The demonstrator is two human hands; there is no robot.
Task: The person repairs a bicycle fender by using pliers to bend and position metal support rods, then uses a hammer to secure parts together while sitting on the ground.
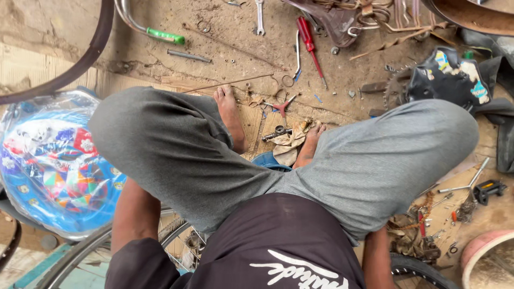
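Note:
I sit with my knees spread in grey trousers [176,150], bare feet on the dirt. My left forearm [134,219] runs down under the left thigh, and my right forearm [377,257] drops beside the right thigh. Both hands are hidden behind my legs. A spoked bicycle wheel [179,235] lies beneath me, and its black tyre [423,270] shows at the lower right. Between my feet lie a dirty rag [289,144], a small metal part [277,132] and red-handled pliers [282,107].
A red screwdriver [309,37], a spanner [259,16] and a green-gripped handlebar [160,35] lie ahead. A blue patterned plastic-wrapped object [53,166] is on the left. On the right are a sprocket [393,88], a three-way wrench [463,184], a black pedal [488,188] and a pink basin [484,257].

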